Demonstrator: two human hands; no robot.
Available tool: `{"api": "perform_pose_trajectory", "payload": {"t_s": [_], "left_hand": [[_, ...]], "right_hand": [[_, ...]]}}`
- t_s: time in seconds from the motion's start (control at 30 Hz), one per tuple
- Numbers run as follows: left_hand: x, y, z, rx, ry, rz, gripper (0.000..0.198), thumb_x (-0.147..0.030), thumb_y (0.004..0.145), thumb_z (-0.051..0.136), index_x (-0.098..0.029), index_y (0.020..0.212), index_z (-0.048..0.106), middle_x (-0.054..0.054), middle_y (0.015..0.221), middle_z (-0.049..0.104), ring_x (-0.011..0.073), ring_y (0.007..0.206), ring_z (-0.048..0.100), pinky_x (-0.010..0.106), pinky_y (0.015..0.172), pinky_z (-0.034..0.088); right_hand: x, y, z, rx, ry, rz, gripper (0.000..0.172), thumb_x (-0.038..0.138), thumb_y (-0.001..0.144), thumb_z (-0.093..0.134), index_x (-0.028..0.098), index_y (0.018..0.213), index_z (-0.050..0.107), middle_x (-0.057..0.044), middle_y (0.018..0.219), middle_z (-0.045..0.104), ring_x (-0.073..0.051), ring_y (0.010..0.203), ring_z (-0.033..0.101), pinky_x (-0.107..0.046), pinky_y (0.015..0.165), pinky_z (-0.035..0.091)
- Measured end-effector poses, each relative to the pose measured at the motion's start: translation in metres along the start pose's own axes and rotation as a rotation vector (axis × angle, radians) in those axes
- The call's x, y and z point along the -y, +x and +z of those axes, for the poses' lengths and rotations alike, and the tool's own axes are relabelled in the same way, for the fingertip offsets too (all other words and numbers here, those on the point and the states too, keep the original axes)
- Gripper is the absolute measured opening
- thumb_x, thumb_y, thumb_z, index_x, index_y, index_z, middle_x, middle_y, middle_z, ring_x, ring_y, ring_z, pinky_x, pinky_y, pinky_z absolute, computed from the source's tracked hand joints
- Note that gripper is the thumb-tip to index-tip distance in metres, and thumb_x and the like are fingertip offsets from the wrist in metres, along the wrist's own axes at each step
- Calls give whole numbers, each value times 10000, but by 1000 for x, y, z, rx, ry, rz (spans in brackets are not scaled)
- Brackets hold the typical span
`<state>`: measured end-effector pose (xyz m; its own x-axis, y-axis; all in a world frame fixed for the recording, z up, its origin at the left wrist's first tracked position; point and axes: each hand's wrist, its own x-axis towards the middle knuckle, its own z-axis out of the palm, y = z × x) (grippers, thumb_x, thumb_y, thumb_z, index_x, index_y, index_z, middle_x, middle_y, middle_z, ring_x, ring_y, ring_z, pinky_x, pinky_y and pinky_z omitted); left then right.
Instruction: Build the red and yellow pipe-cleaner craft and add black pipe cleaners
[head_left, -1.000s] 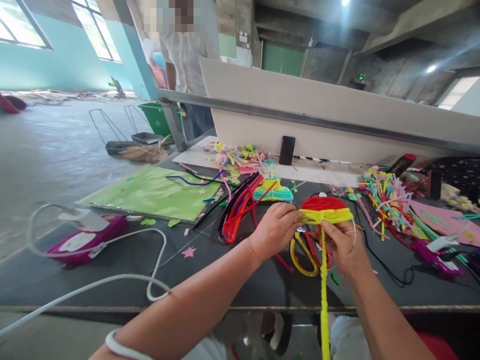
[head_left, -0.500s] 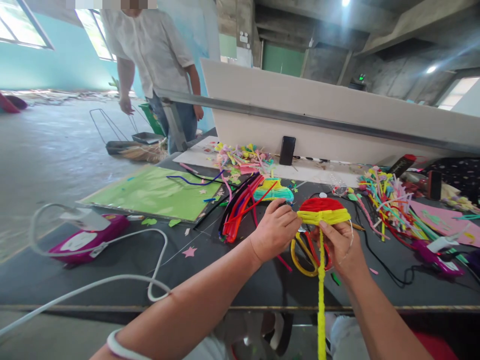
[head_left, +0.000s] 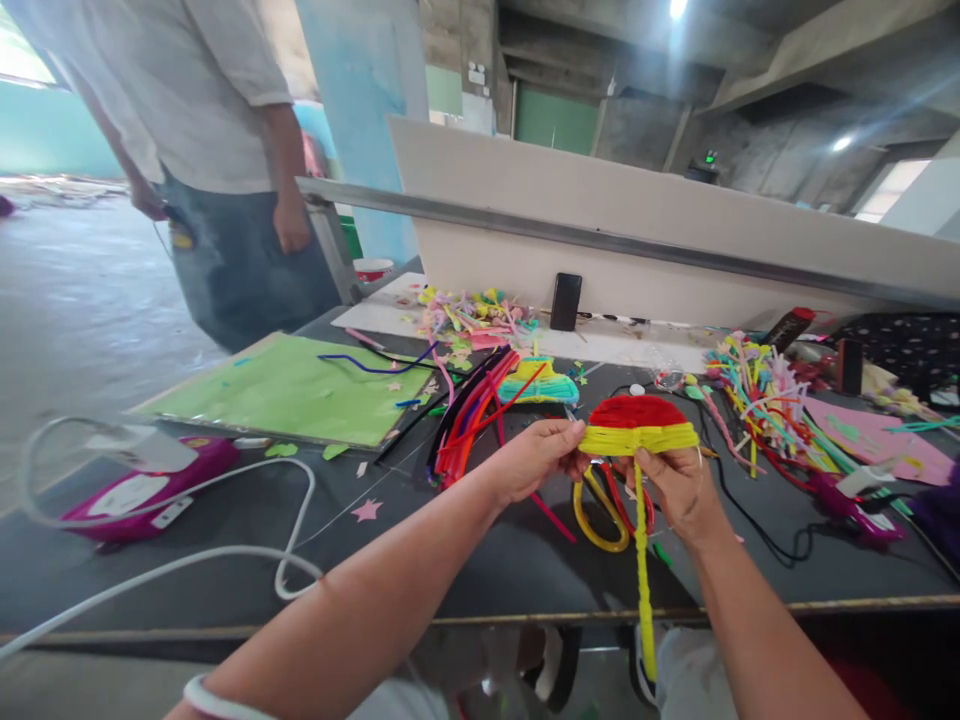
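Observation:
Both my hands hold a half-round piece made of wound pipe cleaners, red on top with a yellow band below. My left hand pinches its left end with closed fingers. My right hand grips it from beneath on the right. A long yellow pipe cleaner tail hangs down from the piece past the table's front edge. Just below my hands, yellow and red pipe cleaner loops lie on the dark table.
A bundle of red and dark pipe cleaners, a green sheet, a magenta glue gun with a white cable and a heap of mixed pipe cleaners lie around. A person in a white shirt stands at the table's far left corner.
The person in the white shirt has walked much closer to the table. My hands keep hold of the piece; my left fingers have shifted along its left end. The view has turned slightly.

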<state>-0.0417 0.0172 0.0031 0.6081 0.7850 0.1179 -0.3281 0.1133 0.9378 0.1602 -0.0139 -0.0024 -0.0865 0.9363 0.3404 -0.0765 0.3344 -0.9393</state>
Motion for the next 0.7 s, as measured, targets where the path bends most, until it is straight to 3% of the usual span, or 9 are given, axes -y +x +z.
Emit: {"api": "perform_pose_trajectory", "payload": {"t_s": [0.23,0.4,0.5,0.7], "left_hand": [[3,-2,1,30,-45,6,411,-508,756,623,-99,748,598,47,694,580,120,636,535,258,658,413],[10,3,7,-70,-72,133,402,-508,815,547,-123,698,541,11,635,536,106,601,503,245,634,399],[13,4,9,-118,-166,137,376,-490,826,542,-129,722,532,-3,637,522,95,580,490,241,619,405],[3,-2,10,-4,-294,35,303,-415,793,624,-130,748,529,3,692,538,109,646,564,301,727,470]], "right_hand": [[-7,-3,-3,-3,123,66,157,295,753,681,194,874,686,-29,724,674,-135,554,582,-249,486,434],[-7,-4,7,29,178,90,121,295,763,671,183,809,678,-24,677,667,-116,493,563,-240,468,432],[-5,-3,11,14,195,90,111,285,758,679,188,811,675,-17,694,669,-100,477,544,-237,474,440],[-5,-2,5,-22,172,122,150,296,758,680,193,867,679,-20,715,673,-104,490,553,-240,491,451]]}}
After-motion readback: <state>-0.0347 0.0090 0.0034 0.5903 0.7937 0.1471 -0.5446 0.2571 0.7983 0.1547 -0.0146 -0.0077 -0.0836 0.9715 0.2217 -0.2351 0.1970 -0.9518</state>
